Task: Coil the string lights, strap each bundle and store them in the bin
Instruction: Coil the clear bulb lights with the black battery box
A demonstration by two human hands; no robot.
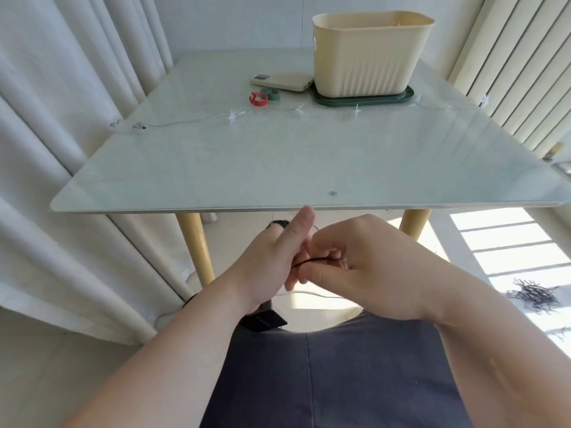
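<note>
**What you cannot make out here**

Your left hand (272,261) and right hand (355,267) cover most of the black strap (309,261) and thin wire (309,293) between them, so the grip stays unclear. The bin (367,57) walls hide its contents. The string lights (231,116) run off the table's (278,168) right side, their end unseen. The dark tangle (533,295) on the floor is too blurred to identify.

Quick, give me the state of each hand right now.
Left hand: closed, pinching the thin black strap below the table edge.
Right hand: closed, fingers curled on the same black strap, with clear light wire trailing beneath.
</note>
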